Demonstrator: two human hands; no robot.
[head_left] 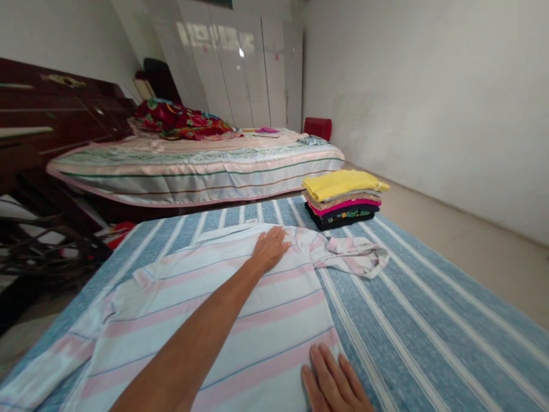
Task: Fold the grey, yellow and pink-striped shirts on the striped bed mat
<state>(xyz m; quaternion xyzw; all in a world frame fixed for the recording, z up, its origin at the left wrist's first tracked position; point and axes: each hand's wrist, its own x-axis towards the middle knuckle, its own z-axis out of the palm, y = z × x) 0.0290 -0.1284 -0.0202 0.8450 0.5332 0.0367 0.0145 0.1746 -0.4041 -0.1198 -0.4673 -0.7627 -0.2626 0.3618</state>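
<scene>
A long-sleeved shirt (274, 303) with white, pink and thin blue stripes lies spread over the blue striped bedsheet (433, 320). My left hand (270, 249) rests flat on it near the collar and shoulder, its arm stretched across the cloth. One sleeve (351, 254) lies bent out to the right, and the other (51, 366) runs down to the lower left. At the bottom of the view my right hand (334, 380) lies palm down, fingers extended, along the shirt's right side edge. Neither hand grips the cloth.
Beyond the shirt stands a stack of folded clothes (343, 200), yellow on top. Behind it is another bed (206, 166) with a red floral blanket (184, 120). A white wardrobe (240, 68) and a red object (318, 128) are farther back; dark metal clutter (47, 240) sits left.
</scene>
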